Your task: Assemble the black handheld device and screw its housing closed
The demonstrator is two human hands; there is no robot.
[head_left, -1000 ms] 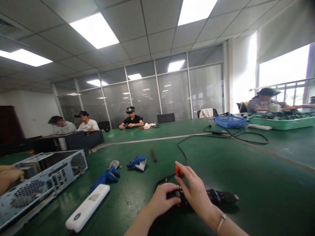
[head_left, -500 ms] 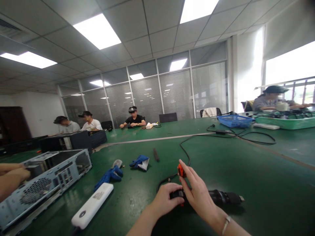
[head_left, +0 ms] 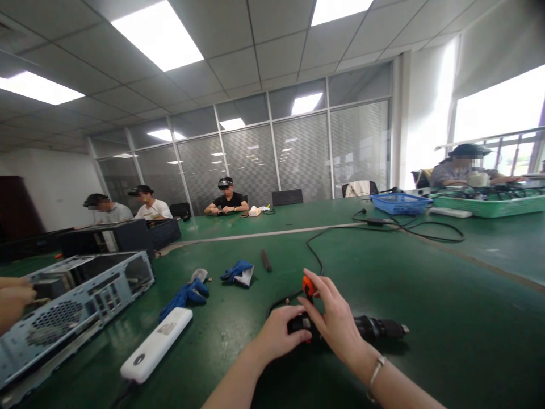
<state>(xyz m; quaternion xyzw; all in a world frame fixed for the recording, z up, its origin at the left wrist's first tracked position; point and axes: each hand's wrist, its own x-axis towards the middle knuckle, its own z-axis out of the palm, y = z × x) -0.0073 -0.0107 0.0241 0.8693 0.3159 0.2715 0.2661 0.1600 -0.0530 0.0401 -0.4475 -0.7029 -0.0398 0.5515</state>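
Observation:
A black electric screwdriver (head_left: 381, 328) lies on the green table, its tip pointing right. My left hand (head_left: 281, 332) is closed around its rear end. My right hand (head_left: 338, 318) reaches across the middle of the tool and hides part of it. Between the thumb and fingers of that hand is a small orange-and-black piece (head_left: 309, 286), raised above the tool; its kind cannot be made out. A black cable (head_left: 276, 305) curves behind my hands.
At left stand an open computer case (head_left: 76, 324), with another person's hand (head_left: 15, 301) at it, and a white power strip (head_left: 159, 343). Blue gloves (head_left: 187, 292) and a dark stick (head_left: 266, 261) lie beyond. Blue (head_left: 400, 204) and green baskets (head_left: 489, 206) stand at right; several people sit around.
The view has shifted slightly. My right fingers have shifted around the orange-and-black piece, showing more of it. My left hand stays on the screwdriver's rear end.

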